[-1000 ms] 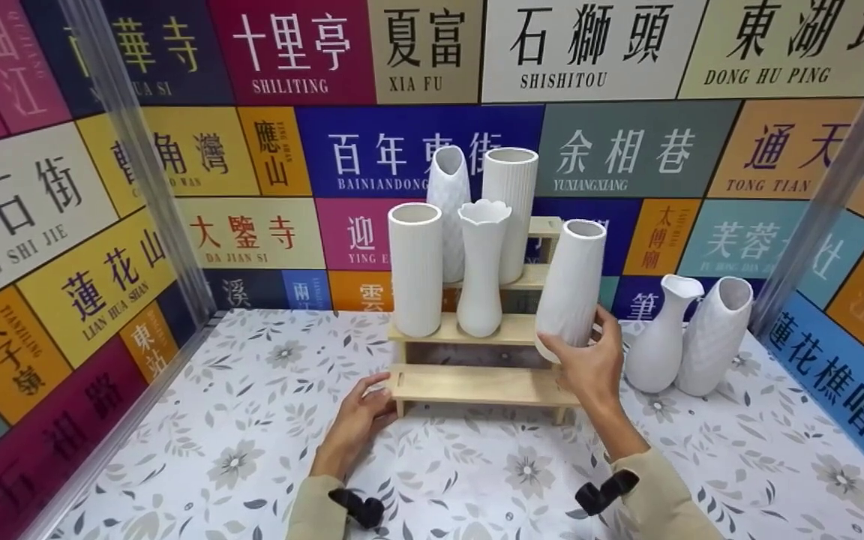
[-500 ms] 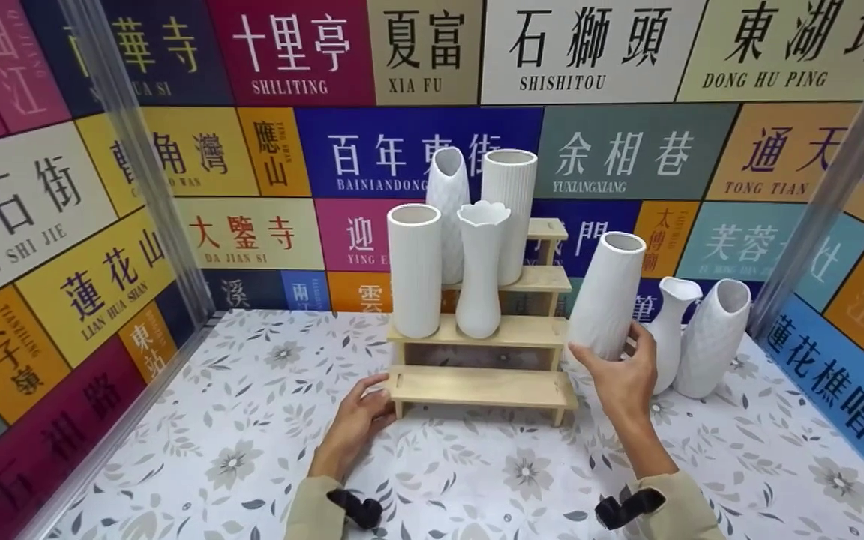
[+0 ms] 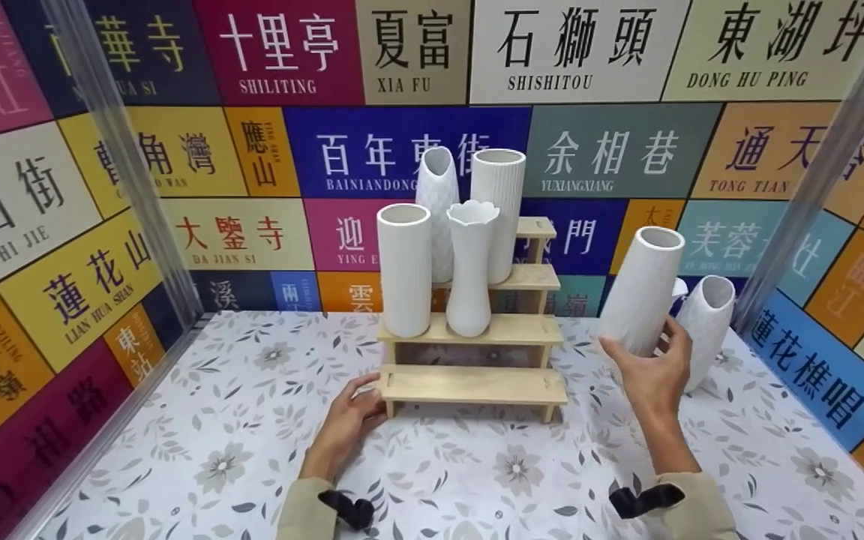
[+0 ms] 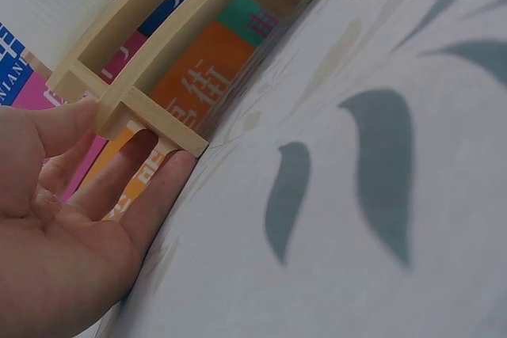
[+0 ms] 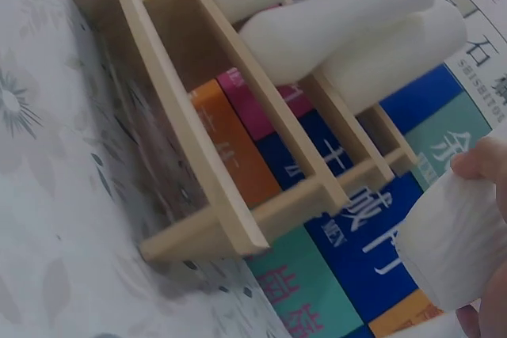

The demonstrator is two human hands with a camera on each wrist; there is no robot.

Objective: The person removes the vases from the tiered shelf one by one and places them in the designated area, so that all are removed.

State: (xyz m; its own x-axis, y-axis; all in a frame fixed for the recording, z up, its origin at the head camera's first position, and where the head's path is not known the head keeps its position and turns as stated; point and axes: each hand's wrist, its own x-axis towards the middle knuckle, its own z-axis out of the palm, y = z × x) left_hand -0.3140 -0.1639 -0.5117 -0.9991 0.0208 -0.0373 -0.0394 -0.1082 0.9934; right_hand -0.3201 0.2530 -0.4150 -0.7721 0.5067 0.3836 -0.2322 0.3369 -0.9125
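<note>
My right hand [image 3: 653, 375] grips a white tapered vase [image 3: 646, 289] by its lower part, right of the stand and tilted slightly. In the right wrist view, the vase's textured base [image 5: 451, 235] shows beside my fingers. My left hand [image 3: 346, 420] touches the left end of the lowest step of a wooden stepped stand [image 3: 473, 384]. Up close, the left fingers [image 4: 162, 191] lie fairly straight against the stand's leg. Standing on the stand are a ribbed cylinder vase [image 3: 404, 270], a scalloped-rim vase [image 3: 469, 277], a slant-mouthed vase [image 3: 438, 202] and a tall ribbed vase [image 3: 499, 210].
Behind the held vase, at the right, stands a diamond-textured vase [image 3: 709, 330]. Another white vase [image 3: 679, 289] is mostly hidden there. A floral cloth [image 3: 252, 450] covers the table. Sign-patterned panels [image 3: 604, 150] rise behind, with clear corner posts [image 3: 124, 150].
My right hand has carried the tapered vase rightward, away from the stand's second step, towards the two vases at the right. My left hand has stayed at the stand's left end.
</note>
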